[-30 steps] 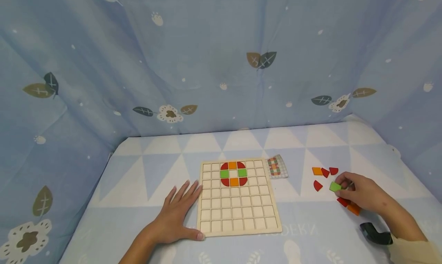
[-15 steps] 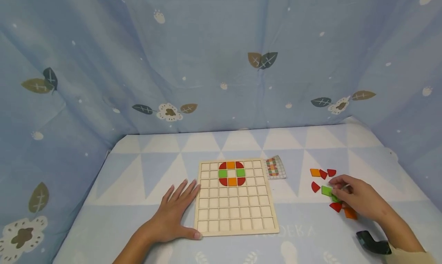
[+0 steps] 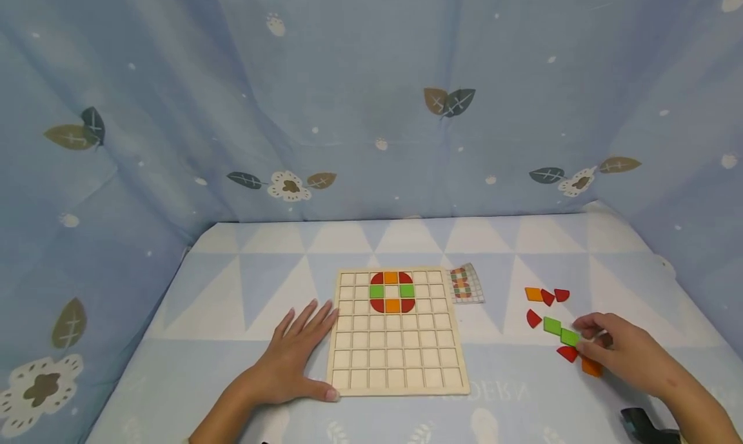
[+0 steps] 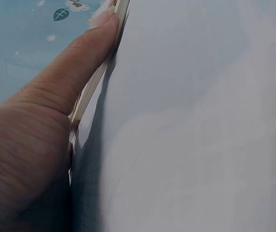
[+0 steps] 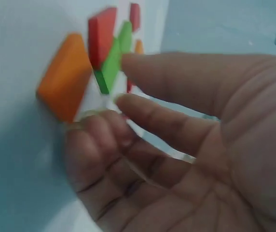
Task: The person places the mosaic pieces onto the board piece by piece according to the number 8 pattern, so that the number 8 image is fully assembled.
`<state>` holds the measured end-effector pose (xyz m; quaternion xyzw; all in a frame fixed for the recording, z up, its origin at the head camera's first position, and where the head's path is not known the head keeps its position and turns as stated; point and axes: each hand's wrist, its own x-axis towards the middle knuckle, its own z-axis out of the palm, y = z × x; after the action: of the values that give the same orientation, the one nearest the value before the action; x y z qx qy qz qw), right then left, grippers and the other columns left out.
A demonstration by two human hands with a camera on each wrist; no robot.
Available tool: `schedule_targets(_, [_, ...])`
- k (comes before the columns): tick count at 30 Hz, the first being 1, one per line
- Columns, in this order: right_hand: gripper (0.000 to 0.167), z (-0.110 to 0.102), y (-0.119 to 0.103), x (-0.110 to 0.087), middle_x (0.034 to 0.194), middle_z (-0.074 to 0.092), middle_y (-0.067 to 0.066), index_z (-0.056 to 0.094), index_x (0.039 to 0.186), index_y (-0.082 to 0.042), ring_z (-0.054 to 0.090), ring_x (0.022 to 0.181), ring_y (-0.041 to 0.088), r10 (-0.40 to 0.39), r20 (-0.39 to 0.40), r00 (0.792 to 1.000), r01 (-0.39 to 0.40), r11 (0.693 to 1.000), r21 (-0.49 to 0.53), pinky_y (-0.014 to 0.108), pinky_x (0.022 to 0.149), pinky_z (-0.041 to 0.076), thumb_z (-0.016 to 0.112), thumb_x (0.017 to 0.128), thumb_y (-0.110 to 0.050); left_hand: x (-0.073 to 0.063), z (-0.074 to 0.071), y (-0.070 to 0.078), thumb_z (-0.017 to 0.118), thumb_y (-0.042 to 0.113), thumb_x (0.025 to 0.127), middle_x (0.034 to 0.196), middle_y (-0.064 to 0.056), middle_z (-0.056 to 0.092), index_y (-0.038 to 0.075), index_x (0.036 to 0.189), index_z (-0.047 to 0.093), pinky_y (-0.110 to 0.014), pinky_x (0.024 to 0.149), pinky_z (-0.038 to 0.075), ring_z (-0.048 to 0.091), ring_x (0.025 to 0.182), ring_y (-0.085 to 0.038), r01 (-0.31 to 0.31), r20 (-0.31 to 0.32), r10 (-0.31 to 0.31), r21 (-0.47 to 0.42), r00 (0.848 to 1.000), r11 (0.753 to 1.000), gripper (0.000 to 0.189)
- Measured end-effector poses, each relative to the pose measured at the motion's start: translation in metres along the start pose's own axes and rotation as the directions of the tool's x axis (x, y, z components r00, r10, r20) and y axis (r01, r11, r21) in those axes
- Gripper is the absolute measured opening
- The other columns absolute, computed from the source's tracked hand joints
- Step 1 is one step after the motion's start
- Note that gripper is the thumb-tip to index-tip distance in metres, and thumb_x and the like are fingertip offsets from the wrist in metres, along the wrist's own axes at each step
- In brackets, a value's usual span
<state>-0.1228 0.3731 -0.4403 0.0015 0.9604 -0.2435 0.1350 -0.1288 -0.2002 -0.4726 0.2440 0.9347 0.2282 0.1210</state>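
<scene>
The lower-centre board [image 3: 400, 339] is touched by the outspread left hand [image 3: 290, 363]; beside lower-right green tiles [image 3: 553, 326], the right hand [image 3: 624, 353] is held slack and empty

Curved black device [image 3: 647, 426] at the bare right forearm [image 3: 693, 395], bare fingers [image 5: 176, 123]

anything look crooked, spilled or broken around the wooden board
Nothing looks spilled or broken. One thing is askew: the small printed grid card beside the far right corner of the square light-wood grid board, its edges out of line with the board's. The loose red, orange and green flat pieces near the right hand just look scattered.
</scene>
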Motion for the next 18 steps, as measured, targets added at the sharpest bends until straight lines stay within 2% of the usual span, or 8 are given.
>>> schedule_targets(3, [0.051, -0.003, 0.006, -0.008, 0.112, 0.066, 0.014, 0.062, 0.125, 0.011, 0.061, 0.091, 0.022, 0.049, 0.058, 0.997, -0.047, 0.998, -0.035, 0.032, 0.074, 0.057, 0.083, 0.089, -0.019, 0.001, 0.000, 0.001, 0.074, 0.086, 0.067, 0.175, 0.002, 0.011, 0.021, 0.169, 0.018, -0.057, 0.124, -0.007, -0.003, 0.161, -0.027, -0.002, 0.002, 0.002, 0.003, 1.000, 1.000, 0.134])
schedule_targets(6, [0.043, -0.002, 0.009, -0.014, 0.106, 0.064, 0.010, 0.064, 0.117, 0.009, 0.058, 0.090, 0.022, 0.065, 0.095, 0.993, -0.060, 0.997, -0.053, 0.036, 0.075, 0.056, 0.084, 0.087, -0.015, 0.001, -0.001, 0.001, 0.074, 0.087, 0.067, 0.175, 0.002, 0.011, 0.021, 0.169, 0.019, -0.057, 0.124, -0.006, -0.002, 0.161, -0.027, 0.003, -0.001, -0.003, 0.009, 1.000, 1.000, 0.134])
schedule_targets(11, [0.029, 0.010, 0.007, -0.018, 0.091, 0.058, 0.000, 0.065, 0.104, 0.000, 0.054, 0.086, 0.020, 0.098, 0.100, 0.990, -0.095, 0.995, -0.033, 0.028, 0.068, 0.052, 0.084, 0.088, -0.015, 0.000, -0.003, 0.000, 0.074, 0.087, 0.067, 0.175, 0.001, 0.012, 0.022, 0.169, 0.020, -0.057, 0.123, -0.007, -0.002, 0.161, -0.027, 0.009, 0.000, -0.009, 0.004, 1.000, 1.000, 0.133])
schedule_targets(15, [0.029, 0.016, 0.003, -0.017, 0.086, 0.055, -0.001, 0.063, 0.102, -0.002, 0.053, 0.083, 0.018, 0.114, 0.083, 0.990, -0.114, 0.993, -0.006, 0.024, 0.064, 0.048, 0.085, 0.088, -0.016, 0.000, -0.004, 0.001, 0.074, 0.087, 0.067, 0.175, 0.001, 0.012, 0.022, 0.169, 0.020, -0.058, 0.123, -0.007, -0.002, 0.161, -0.027, 0.015, 0.009, -0.015, -0.002, 1.000, 1.000, 0.133])
schedule_targets(18, [0.029, 0.017, -0.001, -0.018, 0.084, 0.054, -0.001, 0.063, 0.101, -0.002, 0.052, 0.081, 0.018, 0.100, 0.068, 0.993, -0.101, 0.995, 0.005, 0.023, 0.063, 0.047, 0.085, 0.088, -0.016, 0.001, -0.004, 0.001, 0.073, 0.087, 0.067, 0.175, 0.001, 0.012, 0.022, 0.169, 0.020, -0.058, 0.123, -0.007, -0.002, 0.161, -0.028, 0.017, 0.009, -0.017, -0.002, 1.000, 1.000, 0.133])
